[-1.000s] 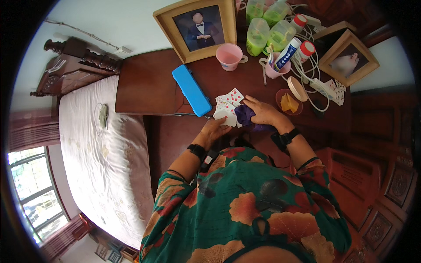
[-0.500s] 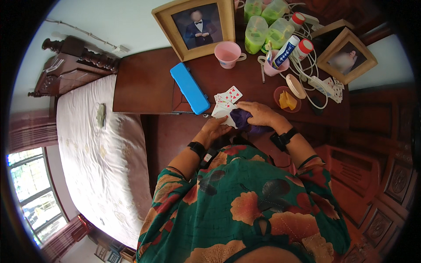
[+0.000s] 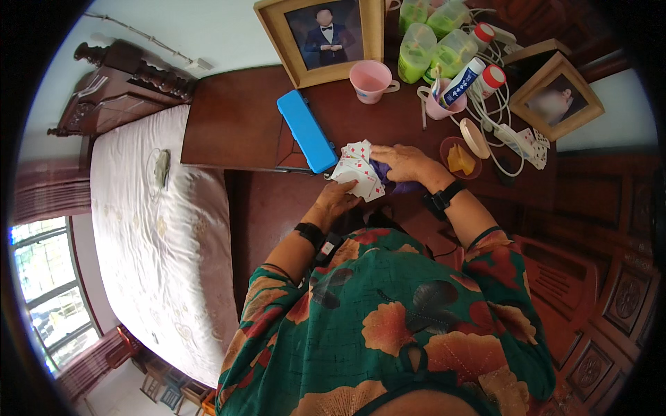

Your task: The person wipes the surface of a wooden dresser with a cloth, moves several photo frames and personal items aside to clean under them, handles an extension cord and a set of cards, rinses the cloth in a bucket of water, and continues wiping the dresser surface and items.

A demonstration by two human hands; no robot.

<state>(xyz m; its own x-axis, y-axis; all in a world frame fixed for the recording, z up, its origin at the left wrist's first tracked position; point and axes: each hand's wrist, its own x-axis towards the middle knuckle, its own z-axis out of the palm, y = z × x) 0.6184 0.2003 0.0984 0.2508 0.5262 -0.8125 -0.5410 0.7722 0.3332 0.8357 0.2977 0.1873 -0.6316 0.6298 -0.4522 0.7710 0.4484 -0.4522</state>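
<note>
The playing cards [image 3: 359, 168] are lying loosely fanned at the front edge of the table [image 3: 229, 121], their spread running roughly away from the person, single cards pointing at differing angles. The left hand [image 3: 336, 201] is pinching the near cards, thumb pressing on top. The right hand [image 3: 404, 165] is resting over a purple cloth [image 3: 408, 187], fingertips pointing left toward the cards; whether it is gripping, I cannot tell. A blue box [image 3: 306, 132] is slanting just beside, its near end pointing toward the cards.
</note>
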